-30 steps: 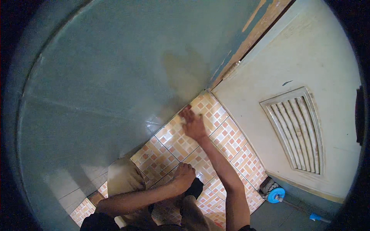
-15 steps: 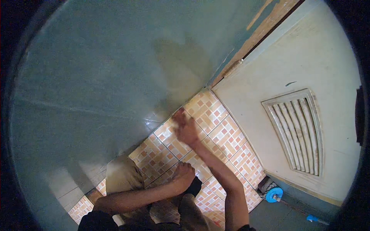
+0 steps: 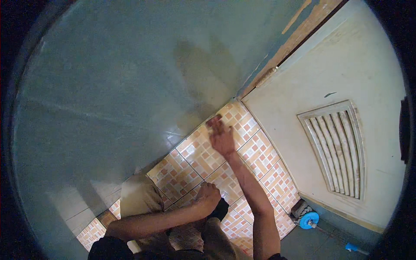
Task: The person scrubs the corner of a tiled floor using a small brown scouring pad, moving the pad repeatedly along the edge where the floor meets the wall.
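Note:
My right hand (image 3: pixel 222 138) reaches forward over the tiled floor (image 3: pixel 253 151), close to the foot of the grey-green wall (image 3: pixel 108 86). Its thumb stands apart and its fingers stretch toward the wall. The fingertips look dark reddish and somewhat blurred, and no held thing can be made out. Nearer to me, my left hand (image 3: pixel 208 198) is curled into a fist by my knees. Against it lies a black, soft-looking thing (image 3: pixel 219 209), of a kind I cannot tell. The inside of that fist is hidden.
On the right stands a cream door (image 3: pixel 286 112) with a slatted vent (image 3: pixel 336 149). A mop-like tool with a blue disc (image 3: pixel 309 220) lies by the door's lower corner. My bent legs (image 3: pixel 141 197) take up the lower middle. Shadows fall on the wall.
My right hand has moved a little forward and to the right along the foot of the wall. My left hand stays curled in about the same place.

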{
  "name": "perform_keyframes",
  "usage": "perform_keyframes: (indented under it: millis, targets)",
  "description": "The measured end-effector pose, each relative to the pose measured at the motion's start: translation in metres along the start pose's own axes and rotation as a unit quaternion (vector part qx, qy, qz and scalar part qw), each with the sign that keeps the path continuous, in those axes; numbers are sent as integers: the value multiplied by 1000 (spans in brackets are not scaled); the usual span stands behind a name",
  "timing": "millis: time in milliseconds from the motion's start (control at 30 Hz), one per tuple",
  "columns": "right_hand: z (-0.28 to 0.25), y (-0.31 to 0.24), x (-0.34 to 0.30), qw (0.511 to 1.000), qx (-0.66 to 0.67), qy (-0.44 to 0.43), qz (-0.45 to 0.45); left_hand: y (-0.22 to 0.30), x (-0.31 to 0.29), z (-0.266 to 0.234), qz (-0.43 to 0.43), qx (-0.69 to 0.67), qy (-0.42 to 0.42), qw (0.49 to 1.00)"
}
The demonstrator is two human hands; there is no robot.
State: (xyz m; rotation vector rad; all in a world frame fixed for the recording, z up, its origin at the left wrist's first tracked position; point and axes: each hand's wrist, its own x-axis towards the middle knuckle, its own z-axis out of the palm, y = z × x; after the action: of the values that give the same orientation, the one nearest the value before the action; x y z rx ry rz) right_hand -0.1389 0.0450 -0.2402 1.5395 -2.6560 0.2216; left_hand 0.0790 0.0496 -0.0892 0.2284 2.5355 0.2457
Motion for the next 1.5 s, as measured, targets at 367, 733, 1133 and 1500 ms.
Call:
perform_keyframes:
  millis: [367,733,1133,1500]
  targets:
    - [7,-33,6,996,23,-80,40,4,2,8,1,13,-30,999]
    - [23,-123,-49,981,140,-71,-111,3,-6,2,23,-8,-20,1000]
    - [-4,52,31,985,-33,-77,153,-2,-5,-14,6,10,-11,1000]
    - [1,-63,-26,997,46,-57,11,2,-3,-12,8,45,9,999]
